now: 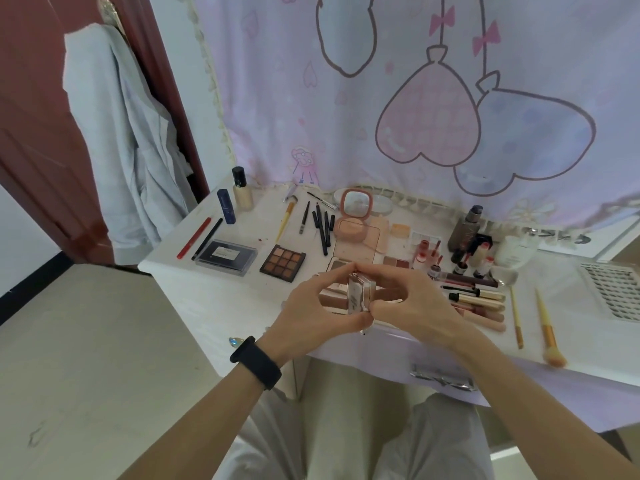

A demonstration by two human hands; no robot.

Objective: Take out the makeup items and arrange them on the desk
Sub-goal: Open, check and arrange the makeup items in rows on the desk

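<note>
Both hands hold a small silver-and-pink makeup compact point(360, 294) just above the front of the white desk point(214, 292). My left hand point(311, 306), with a black band on its wrist, grips the compact's left side. My right hand point(412, 303) pinches its right side. Makeup lies spread over the desk: a brown eyeshadow palette point(282, 262), a dark flat case point(227, 257), black pencils point(322, 226), a pink round compact with mirror point(355, 202), and gold and pink tubes point(479, 301).
A foundation bottle point(241, 190) and blue tube point(226, 206) stand at the back left. Two yellow brushes point(547, 327) lie at the right, beside a lash tray point(614, 289). A drawer with a silver handle point(441, 375) projects below the desk. A pink curtain point(415, 98) hangs behind.
</note>
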